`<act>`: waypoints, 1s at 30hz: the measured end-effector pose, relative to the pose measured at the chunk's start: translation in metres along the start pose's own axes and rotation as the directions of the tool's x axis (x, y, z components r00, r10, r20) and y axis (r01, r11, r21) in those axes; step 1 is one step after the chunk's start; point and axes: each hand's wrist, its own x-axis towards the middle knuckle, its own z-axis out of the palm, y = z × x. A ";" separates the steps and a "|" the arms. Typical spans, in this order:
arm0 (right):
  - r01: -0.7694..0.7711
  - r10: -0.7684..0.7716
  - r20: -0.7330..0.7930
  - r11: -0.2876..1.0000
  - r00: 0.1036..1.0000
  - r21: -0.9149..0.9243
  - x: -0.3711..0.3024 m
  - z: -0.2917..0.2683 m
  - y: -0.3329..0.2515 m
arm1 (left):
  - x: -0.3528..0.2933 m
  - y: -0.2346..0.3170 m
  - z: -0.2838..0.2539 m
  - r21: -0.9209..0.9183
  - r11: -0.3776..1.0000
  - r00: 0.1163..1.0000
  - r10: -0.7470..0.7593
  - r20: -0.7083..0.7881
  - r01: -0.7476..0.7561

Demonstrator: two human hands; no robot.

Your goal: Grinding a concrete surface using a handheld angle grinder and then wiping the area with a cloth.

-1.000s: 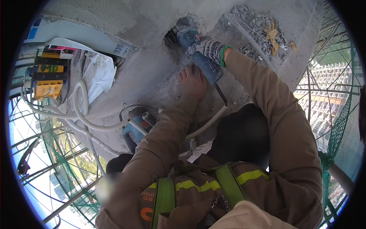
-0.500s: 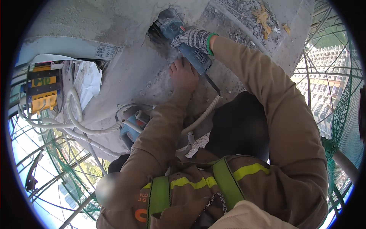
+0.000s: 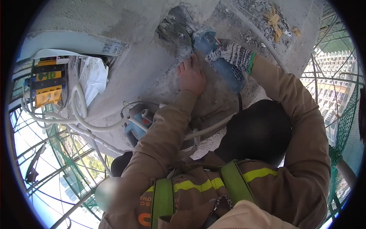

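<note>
My right hand point(image 3: 231, 54), in a black-and-white knitted glove with a green cuff, grips a blue angle grinder point(image 3: 228, 75) by its body. The grinder's head points to a rough, broken-out hollow point(image 3: 167, 31) in the concrete point(image 3: 145, 63), where the edge of a disc appears to show through pale dust. Bare and laid flat, my left hand point(image 3: 193, 77) presses on the concrete just below the hollow and left of the grinder, fingers stretched out. A dark cord point(image 3: 239, 102) runs from the grinder's back end.
Another blue power tool point(image 3: 136, 128) lies beside my left forearm, near a pale corrugated hose point(image 3: 103, 128). A yellow-and-black case point(image 3: 49, 82) and a white sheet point(image 3: 96, 72) are at left. Rubble point(image 3: 253, 26) lies at upper right. Scaffold poles and green netting point(image 3: 349, 114) border the drop.
The grinder and my right hand have shifted right, drawing its head away from the hollow. My left hand stays on the concrete, and the whole view has shifted slightly.
</note>
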 end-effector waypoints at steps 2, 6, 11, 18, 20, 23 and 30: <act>0.054 -0.053 -0.035 0.998 0.998 0.015 -0.020 -0.004 0.010 | -0.002 -0.001 -0.005 -0.012 1.000 1.000 0.003 0.019 -0.002; 0.058 -0.039 -0.071 0.954 0.997 0.295 -0.043 0.000 0.022 | -0.001 -0.005 -0.020 -0.110 0.993 0.996 0.052 0.065 -0.045; 0.214 -0.228 0.014 0.933 0.974 0.290 -0.059 0.000 0.020 | -0.004 -0.004 -0.035 -0.173 0.983 0.991 0.078 0.106 -0.059; 0.209 -0.229 -0.140 0.967 0.963 -0.144 -0.071 0.004 0.036 | -0.014 0.005 -0.058 -0.139 0.981 0.981 0.154 0.115 -0.138; 0.063 -0.022 -0.167 0.968 0.986 0.244 -0.066 0.011 0.059 | -0.020 0.012 -0.064 -0.172 0.980 0.974 0.135 0.184 -0.104; 0.242 -0.167 -0.176 0.733 0.970 0.635 -0.046 0.015 0.096 | -0.027 0.028 -0.068 -0.337 0.941 0.946 0.116 0.301 -0.008; 0.318 -0.272 -0.187 0.902 0.944 0.293 -0.043 0.013 0.114 | -0.037 0.072 -0.066 -0.613 0.558 0.685 0.105 0.721 0.559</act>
